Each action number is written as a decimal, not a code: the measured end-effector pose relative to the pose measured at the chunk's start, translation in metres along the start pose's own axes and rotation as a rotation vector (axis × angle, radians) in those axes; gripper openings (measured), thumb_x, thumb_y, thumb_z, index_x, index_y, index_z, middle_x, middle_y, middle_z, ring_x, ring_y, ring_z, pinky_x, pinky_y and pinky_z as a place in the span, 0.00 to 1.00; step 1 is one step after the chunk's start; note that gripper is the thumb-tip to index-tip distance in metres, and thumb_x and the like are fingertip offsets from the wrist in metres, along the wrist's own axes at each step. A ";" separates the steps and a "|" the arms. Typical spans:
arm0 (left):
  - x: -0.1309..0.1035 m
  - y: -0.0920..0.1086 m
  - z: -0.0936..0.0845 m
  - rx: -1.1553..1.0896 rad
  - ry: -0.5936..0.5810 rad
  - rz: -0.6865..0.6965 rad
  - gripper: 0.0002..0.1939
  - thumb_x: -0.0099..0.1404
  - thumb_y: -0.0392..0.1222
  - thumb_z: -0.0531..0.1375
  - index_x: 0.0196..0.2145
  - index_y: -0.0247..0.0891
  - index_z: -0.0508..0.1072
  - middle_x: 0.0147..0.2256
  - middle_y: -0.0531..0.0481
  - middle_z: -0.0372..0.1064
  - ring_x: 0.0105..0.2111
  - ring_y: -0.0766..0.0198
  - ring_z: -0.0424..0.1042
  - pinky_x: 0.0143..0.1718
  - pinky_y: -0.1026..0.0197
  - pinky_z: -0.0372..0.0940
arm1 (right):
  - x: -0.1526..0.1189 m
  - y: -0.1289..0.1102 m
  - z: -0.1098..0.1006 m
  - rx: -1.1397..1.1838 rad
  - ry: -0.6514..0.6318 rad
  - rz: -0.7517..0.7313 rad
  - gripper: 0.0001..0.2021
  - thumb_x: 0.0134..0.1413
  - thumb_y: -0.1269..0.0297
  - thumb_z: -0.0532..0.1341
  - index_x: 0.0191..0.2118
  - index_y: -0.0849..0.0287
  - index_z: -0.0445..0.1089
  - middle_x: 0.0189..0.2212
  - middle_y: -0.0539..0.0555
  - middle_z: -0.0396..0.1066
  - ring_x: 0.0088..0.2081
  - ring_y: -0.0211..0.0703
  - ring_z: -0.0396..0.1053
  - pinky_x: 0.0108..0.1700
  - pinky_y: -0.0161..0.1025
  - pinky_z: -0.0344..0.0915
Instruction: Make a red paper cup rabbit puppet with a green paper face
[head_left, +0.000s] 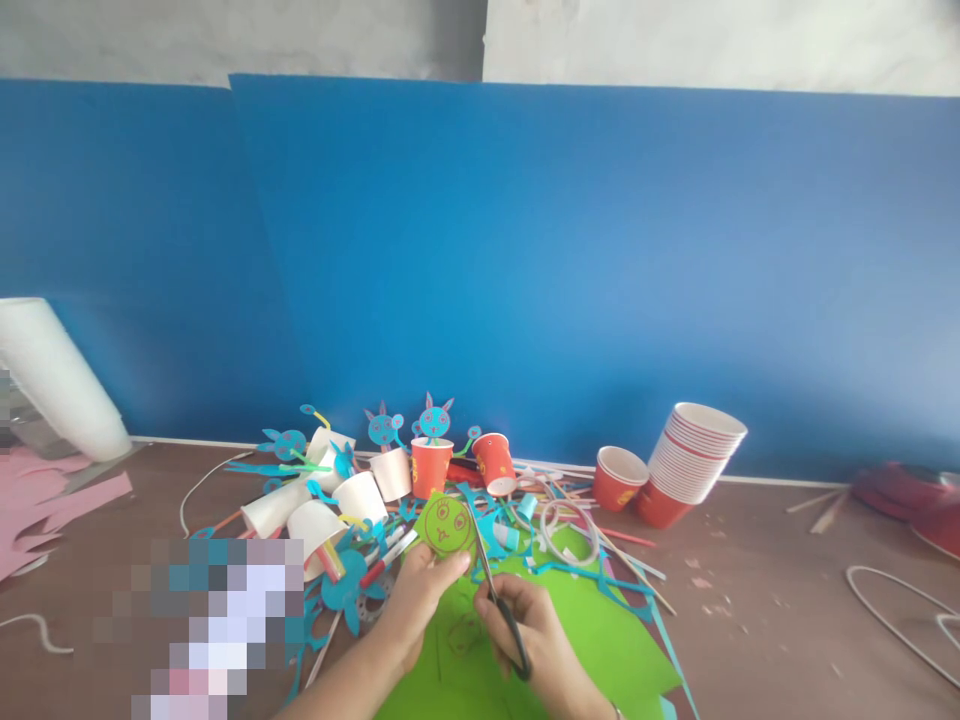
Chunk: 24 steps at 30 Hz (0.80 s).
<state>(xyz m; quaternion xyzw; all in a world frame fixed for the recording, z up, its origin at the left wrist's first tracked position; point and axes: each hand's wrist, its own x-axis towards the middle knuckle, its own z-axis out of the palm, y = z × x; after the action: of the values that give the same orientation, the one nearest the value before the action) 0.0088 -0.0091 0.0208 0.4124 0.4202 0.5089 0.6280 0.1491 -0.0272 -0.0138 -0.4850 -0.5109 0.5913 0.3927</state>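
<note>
My left hand [427,592] pinches a small piece of green paper [447,524] with a round face drawn on it. In my right hand [531,632] is a pair of scissors [486,570] with black handles, its blades pointing up along the right edge of that piece. Whether the blades are parted I cannot tell. Below both hands lie larger green sheets [600,620], one bearing faint drawn lines. Just behind the green piece stands a red paper cup [431,470] with a blue paper animal head [435,421] above it.
White paper cups [360,498] and blue paper cutouts [345,590] crowd the left. A tape roll [570,530], straws and scraps lie right of centre. A tall cup stack [694,460] leans at the right. Pink paper [45,510] lies far left, before a blue board [525,270].
</note>
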 end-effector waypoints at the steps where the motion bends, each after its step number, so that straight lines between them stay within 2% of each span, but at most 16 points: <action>1: 0.001 -0.001 -0.001 -0.003 -0.001 0.010 0.17 0.52 0.45 0.64 0.39 0.36 0.75 0.37 0.47 0.76 0.40 0.54 0.71 0.48 0.55 0.60 | 0.000 0.000 0.000 -0.002 0.001 0.001 0.22 0.39 0.45 0.67 0.27 0.61 0.64 0.13 0.41 0.55 0.11 0.27 0.52 0.11 0.26 0.49; 3: 0.003 -0.003 -0.002 -0.008 0.005 0.040 0.15 0.52 0.45 0.64 0.38 0.37 0.75 0.36 0.48 0.76 0.39 0.55 0.70 0.47 0.57 0.60 | 0.001 0.000 0.000 -0.006 0.005 0.004 0.22 0.39 0.45 0.67 0.27 0.61 0.64 0.13 0.41 0.56 0.11 0.28 0.53 0.11 0.26 0.49; 6: 0.004 -0.007 -0.004 0.029 0.027 0.053 0.10 0.54 0.45 0.63 0.32 0.38 0.74 0.25 0.52 0.72 0.30 0.60 0.68 0.37 0.61 0.60 | 0.002 0.000 0.000 -0.009 0.011 -0.004 0.22 0.39 0.45 0.67 0.27 0.61 0.64 0.13 0.41 0.56 0.11 0.28 0.53 0.11 0.27 0.50; 9: 0.005 -0.011 -0.006 0.058 0.006 0.019 0.09 0.56 0.46 0.62 0.29 0.37 0.71 0.18 0.56 0.66 0.23 0.65 0.62 0.31 0.63 0.57 | 0.003 0.001 -0.001 -0.009 0.008 -0.022 0.22 0.40 0.45 0.66 0.27 0.60 0.64 0.12 0.41 0.56 0.11 0.28 0.53 0.11 0.27 0.50; 12: 0.006 -0.014 -0.007 0.050 -0.007 0.002 0.09 0.56 0.45 0.61 0.27 0.37 0.69 0.18 0.57 0.63 0.23 0.67 0.60 0.31 0.64 0.55 | 0.003 0.002 -0.001 -0.006 0.001 -0.014 0.22 0.39 0.45 0.66 0.28 0.61 0.64 0.12 0.41 0.57 0.11 0.28 0.53 0.11 0.26 0.51; 18: 0.010 -0.013 -0.008 -0.051 0.088 0.024 0.10 0.53 0.42 0.61 0.20 0.38 0.64 0.19 0.58 0.56 0.23 0.69 0.54 0.28 0.65 0.51 | 0.004 0.003 -0.003 0.002 -0.029 -0.017 0.21 0.40 0.47 0.67 0.28 0.60 0.64 0.13 0.41 0.57 0.11 0.27 0.53 0.11 0.25 0.50; 24: 0.010 -0.013 -0.009 -0.218 0.124 0.067 0.10 0.53 0.42 0.64 0.23 0.37 0.66 0.21 0.57 0.59 0.25 0.68 0.57 0.31 0.65 0.54 | 0.001 0.003 -0.004 -0.059 -0.117 0.023 0.21 0.41 0.46 0.66 0.27 0.60 0.64 0.11 0.41 0.57 0.11 0.28 0.53 0.11 0.25 0.48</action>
<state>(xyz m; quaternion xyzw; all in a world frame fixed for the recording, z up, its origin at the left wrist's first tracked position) 0.0058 0.0000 0.0048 0.3232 0.3866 0.5967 0.6245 0.1525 -0.0263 -0.0166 -0.4668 -0.5446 0.6078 0.3407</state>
